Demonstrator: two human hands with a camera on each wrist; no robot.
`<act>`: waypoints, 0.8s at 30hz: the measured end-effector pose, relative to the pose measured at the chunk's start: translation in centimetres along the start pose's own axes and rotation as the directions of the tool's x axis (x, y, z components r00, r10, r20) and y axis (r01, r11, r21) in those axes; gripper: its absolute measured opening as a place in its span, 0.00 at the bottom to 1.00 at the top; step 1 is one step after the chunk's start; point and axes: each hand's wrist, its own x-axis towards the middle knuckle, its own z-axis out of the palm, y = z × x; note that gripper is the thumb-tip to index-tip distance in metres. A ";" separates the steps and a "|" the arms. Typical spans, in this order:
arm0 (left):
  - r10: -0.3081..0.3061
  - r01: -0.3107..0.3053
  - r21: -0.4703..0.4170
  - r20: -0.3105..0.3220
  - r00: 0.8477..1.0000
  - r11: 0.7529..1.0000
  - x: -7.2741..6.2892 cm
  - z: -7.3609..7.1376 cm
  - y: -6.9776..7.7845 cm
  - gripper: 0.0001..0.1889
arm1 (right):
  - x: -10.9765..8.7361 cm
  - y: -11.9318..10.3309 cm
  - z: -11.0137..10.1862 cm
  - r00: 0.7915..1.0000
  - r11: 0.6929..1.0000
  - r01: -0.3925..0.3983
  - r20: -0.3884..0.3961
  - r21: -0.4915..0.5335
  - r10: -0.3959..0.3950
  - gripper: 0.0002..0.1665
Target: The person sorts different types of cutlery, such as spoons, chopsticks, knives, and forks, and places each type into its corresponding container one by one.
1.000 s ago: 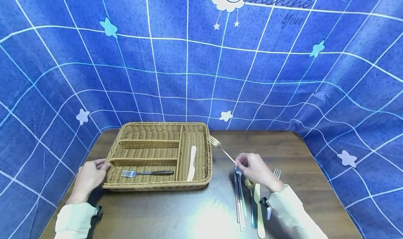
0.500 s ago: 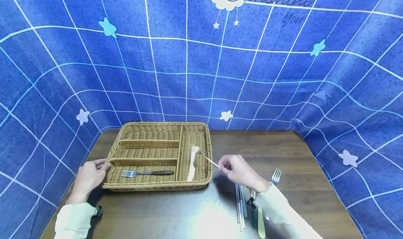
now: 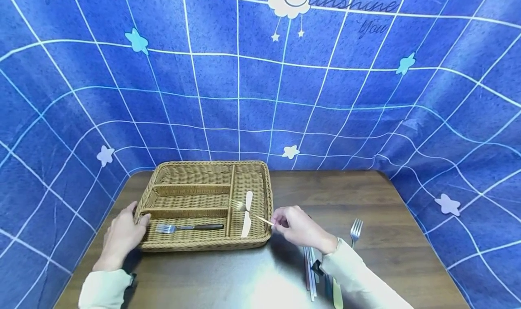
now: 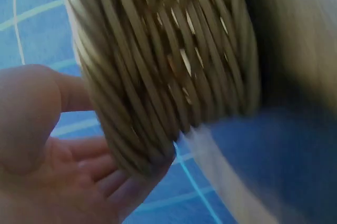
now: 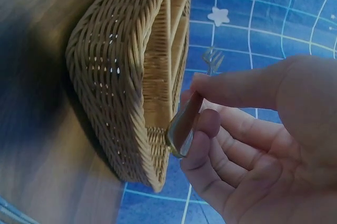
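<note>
Gold fork held by its tail, tines out at the divider

Slanting over the right compartment of the wicker cutlery tray (image 3: 199,245), the gold fork (image 3: 243,207) has its handle across the right rim and its tines at the long divider (image 3: 232,182). The right hand (image 3: 299,225), just right of that rim, pinches the handle near its end, thumb and fingers closed against the metal. Whether the fork touches the rim or divider cannot be told.

That end hold looks like the main risk: with the head unsupported, a slack pinch would let the tines dip or twist. Lowered at this slant, the fork could snag on the divider or come to rest bridging it. It also crosses above the pale knife (image 3: 246,223), so a drop might knock the knife or leave the two stacked crosswise.

At the tray's left wall, the left hand (image 3: 124,232) laps its thumb over the rim; how firmly it grips, if at all, is unclear. Should it be loose, a bump on the right rim could slide the tray across the table (image 3: 325,187).

On the near right, a low swing of the right sleeve (image 3: 362,275) might sweep the slender utensils (image 3: 310,277) or the silver fork (image 3: 356,230).
</note>
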 end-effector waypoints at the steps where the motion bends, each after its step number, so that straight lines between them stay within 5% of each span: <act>1: 0.032 -0.032 -0.010 -0.045 0.998 0.999 -0.2 0.2 0.9 0.36 | 0.1 -0.1 0.0 1.000 1.000 0.002 0.002 -0.004 -0.002 0.10; 3: 0.139 -0.145 -0.028 -0.140 0.980 0.989 -0.7 0.4 3.1 0.35 | 0.3 -0.3 0.1 1.000 1.000 0.014 0.011 -0.008 -0.014 0.09; 5: 0.295 -0.310 -0.030 -0.227 0.928 0.950 -1.4 0.5 5.7 0.32 | 0.5 -0.5 0.1 1.000 1.000 0.019 0.024 -0.016 -0.019 0.07; 7: 0.456 -0.474 -0.013 -0.256 0.853 0.880 -2.1 0.6 8.3 0.29 | 0.6 -0.8 0.2 0.999 1.000 0.019 0.037 -0.013 -0.019 0.06; 9: 0.602 -0.622 0.000 -0.251 0.758 0.783 -2.8 0.7 10.6 0.27 | 0.9 -1.1 0.3 0.999 1.000 0.020 0.049 -0.010 -0.020 0.05; 11: 0.702 -0.719 0.015 -0.230 0.674 0.695 -3.6 1.1 12.6 0.25 | 1.1 -1.5 0.5 0.998 1.000 0.026 0.062 -0.006 -0.025 0.04; 14: 0.793 -0.808 0.013 -0.203 0.574 0.589 -4.6 1.9 14.8 0.22 | 1.4 -2.0 0.8 0.996 1.000 0.030 0.080 0.008 -0.031 0.03; 18: 0.849 -0.861 0.010 -0.168 0.500 0.509 -5.4 3.6 16.6 0.21 | 1.5 -2.5 1.2 0.994 1.000 0.025 0.110 0.014 -0.026 0.05; 24: 0.900 -0.900 0.067 -0.101 0.424 0.431 -5.6 5.7 17.6 0.19 | 1.5 -3.2 1.7 0.989 0.999 0.049 0.141 0.010 -0.050 0.06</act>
